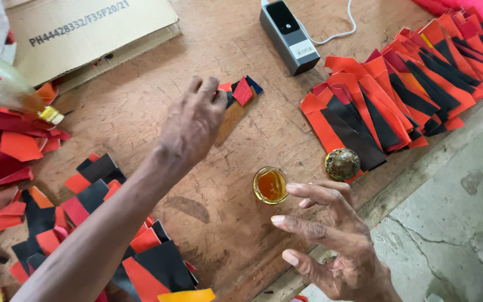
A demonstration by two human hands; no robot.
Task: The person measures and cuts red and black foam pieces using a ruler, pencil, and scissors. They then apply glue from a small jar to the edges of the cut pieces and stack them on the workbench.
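My left hand [194, 123] reaches out over the wooden table [152, 100], fingertips pinching a small assembled piece of red, black and blue leather [242, 91] on a brown strip. My right hand [331, 237] hovers near the table's front edge with fingers spread and nothing in it, just beside a small glass pot of amber glue [271, 185]. A round, glue-crusted lid [342, 163] lies to the right of the pot.
Rows of red and black leather strips [415, 84] fan out at the right. Loose red and black cut pieces [102, 184] lie at the left. A cardboard sheet [85, 33], a tilted bottle [6, 89] and a grey box with a white cable [289, 36] sit at the back. Concrete floor [459, 223] lies beyond the edge.
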